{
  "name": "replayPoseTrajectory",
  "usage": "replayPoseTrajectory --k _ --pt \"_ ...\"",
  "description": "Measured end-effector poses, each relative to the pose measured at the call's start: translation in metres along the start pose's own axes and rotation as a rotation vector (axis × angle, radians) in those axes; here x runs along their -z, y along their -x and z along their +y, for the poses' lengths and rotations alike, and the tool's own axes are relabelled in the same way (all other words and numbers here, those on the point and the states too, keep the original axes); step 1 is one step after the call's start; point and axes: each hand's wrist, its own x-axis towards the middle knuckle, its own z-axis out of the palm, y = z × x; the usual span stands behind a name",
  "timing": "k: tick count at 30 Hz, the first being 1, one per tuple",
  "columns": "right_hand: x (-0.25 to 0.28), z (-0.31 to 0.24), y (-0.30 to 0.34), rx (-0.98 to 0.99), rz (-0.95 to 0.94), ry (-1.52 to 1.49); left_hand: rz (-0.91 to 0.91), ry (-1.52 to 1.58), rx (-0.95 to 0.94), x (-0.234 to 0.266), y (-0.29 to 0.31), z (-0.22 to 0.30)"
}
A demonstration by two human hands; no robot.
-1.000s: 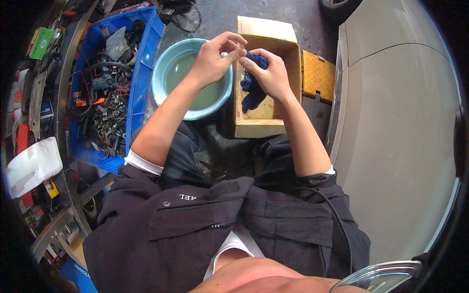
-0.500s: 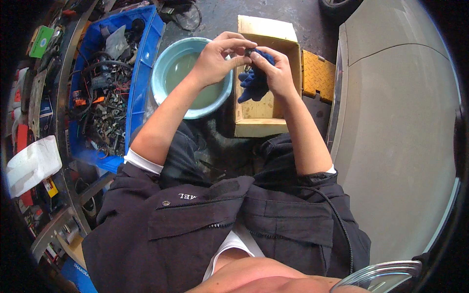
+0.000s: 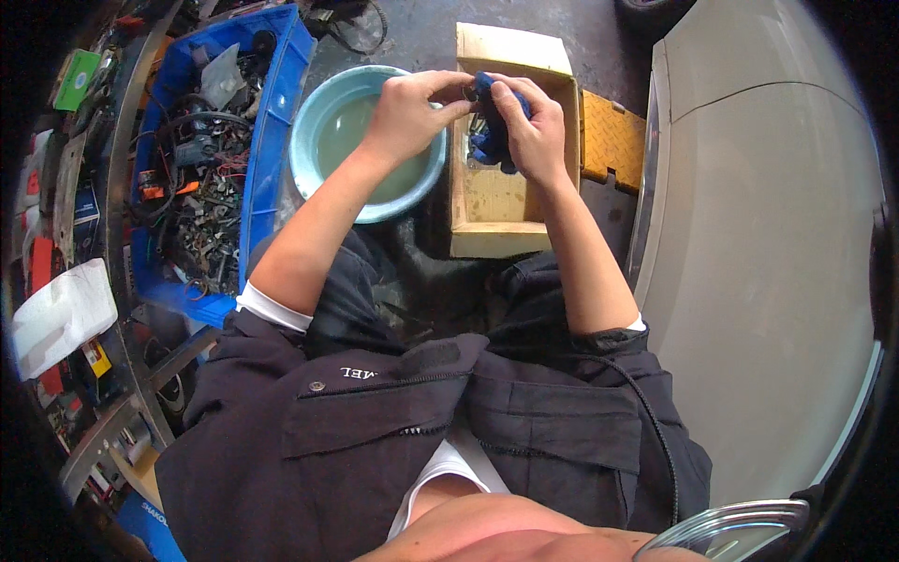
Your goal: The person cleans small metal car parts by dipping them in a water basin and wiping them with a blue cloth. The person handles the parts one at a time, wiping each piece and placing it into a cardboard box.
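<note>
my right hand [image 3: 529,131] is closed round a blue rag [image 3: 492,140] above the wooden box [image 3: 496,211], my left hand [image 3: 407,112] pinching a small part against it beside the teal basin [image 3: 323,122], both hands sitting slightly further left than a second ago.

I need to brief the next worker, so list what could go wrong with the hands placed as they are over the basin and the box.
1. The left hand pinches a small part, too small to identify, above the light blue basin of cloudy liquid; a slip could drop it out of sight.
2. The blue cloth bunched in the right hand hangs over the wooden box and may snag or slip.
3. The blue crate of tangled wires and parts sits beside the basin; a dropped piece could vanish there.
</note>
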Motion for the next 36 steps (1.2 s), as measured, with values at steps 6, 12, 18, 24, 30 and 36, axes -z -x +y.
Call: replayPoseTrajectory --k 6,12,18,24,30,36 --pt "-0.002 -0.009 0.002 0.031 -0.09 0.338 -0.011 -0.066 -0.028 -0.003 0.004 0.001" --pt "0.004 -0.013 -0.004 0.057 -0.14 0.486 -0.07 0.035 -0.005 -0.004 0.005 -0.002" --pt "0.01 -0.011 -0.013 0.052 -0.255 0.267 -0.224 0.253 0.271 0.01 0.005 0.007" --pt "-0.006 -0.019 -0.009 0.253 -0.34 0.388 -0.135 0.035 0.152 0.026 0.025 0.008" --pt "-0.03 -0.044 0.008 0.185 -0.379 0.522 0.025 -0.022 0.345 0.062 0.085 0.024" --pt "-0.035 -0.038 0.016 0.157 -0.394 0.405 0.425 -0.39 0.538 0.158 0.166 0.004"
